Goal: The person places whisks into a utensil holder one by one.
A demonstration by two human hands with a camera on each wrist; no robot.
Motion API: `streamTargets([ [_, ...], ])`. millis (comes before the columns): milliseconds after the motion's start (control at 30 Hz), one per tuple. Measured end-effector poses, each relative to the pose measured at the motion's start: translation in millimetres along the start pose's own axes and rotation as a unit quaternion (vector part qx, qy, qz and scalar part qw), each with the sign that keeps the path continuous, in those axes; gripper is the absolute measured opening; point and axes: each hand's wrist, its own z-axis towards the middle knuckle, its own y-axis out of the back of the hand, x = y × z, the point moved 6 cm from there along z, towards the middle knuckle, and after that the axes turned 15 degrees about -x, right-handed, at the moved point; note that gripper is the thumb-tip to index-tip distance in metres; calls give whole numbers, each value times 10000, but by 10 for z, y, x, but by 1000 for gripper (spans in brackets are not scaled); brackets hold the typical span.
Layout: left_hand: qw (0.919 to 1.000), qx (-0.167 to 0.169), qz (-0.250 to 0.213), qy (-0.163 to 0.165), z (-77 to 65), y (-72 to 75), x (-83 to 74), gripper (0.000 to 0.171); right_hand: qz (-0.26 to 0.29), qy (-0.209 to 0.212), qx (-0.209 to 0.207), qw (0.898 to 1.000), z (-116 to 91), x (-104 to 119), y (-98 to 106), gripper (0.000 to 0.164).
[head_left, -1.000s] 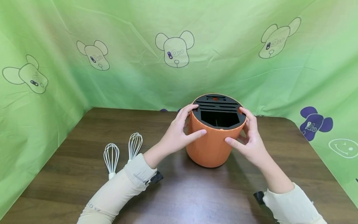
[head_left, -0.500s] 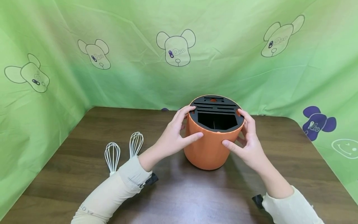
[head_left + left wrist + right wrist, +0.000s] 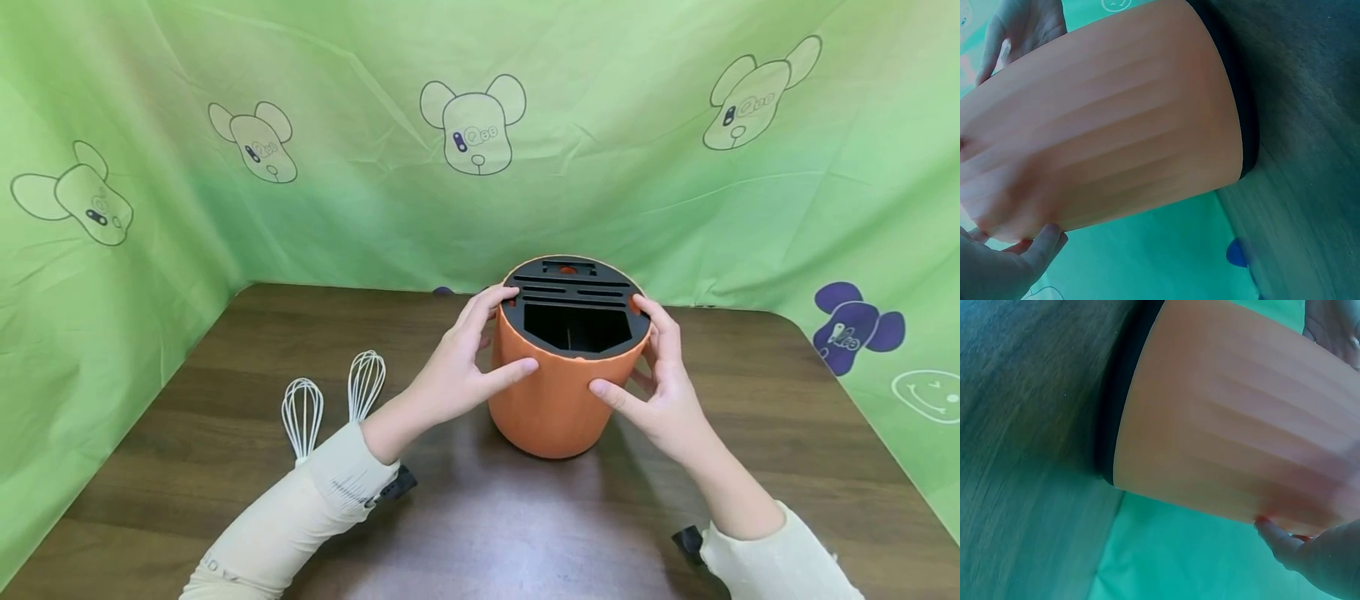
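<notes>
An orange knife holder [image 3: 553, 412] stands upright on the table, with a black slotted insert [image 3: 576, 293] in its top. A wide angular opening lies at the near side of the insert, and narrow slots run behind it. My left hand [image 3: 457, 375] grips the holder's left side near the rim, thumb on the front wall and fingertips over the edge. On the opposite side my right hand [image 3: 669, 400] holds it the same way. In the left wrist view the ribbed wall [image 3: 1116, 125] and a black base band [image 3: 1241, 94] show; the right wrist view has the wall [image 3: 1229, 425] too.
Two white whisks lie on the brown wooden table [image 3: 510, 533] to the left, one whisk [image 3: 302, 417] farther left and another whisk [image 3: 366, 383] partly behind my left forearm. A green cloth [image 3: 337, 167] printed with bear heads hangs behind and around the table.
The knife holder has shifted slightly left and toward me, both hands moving with it and keeping their grip. The whisks lie as before.
</notes>
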Motion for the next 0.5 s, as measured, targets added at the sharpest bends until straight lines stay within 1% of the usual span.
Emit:
streamTargets([
  [167, 10000, 11, -53, -17, -28, 26, -6, 75, -51, 32, 4, 10000, -25, 26, -25, 100],
  [500, 10000, -61, 40, -11, -119, 107, -43, 76, 23, 108, 47, 9999, -83, 88, -83, 100],
])
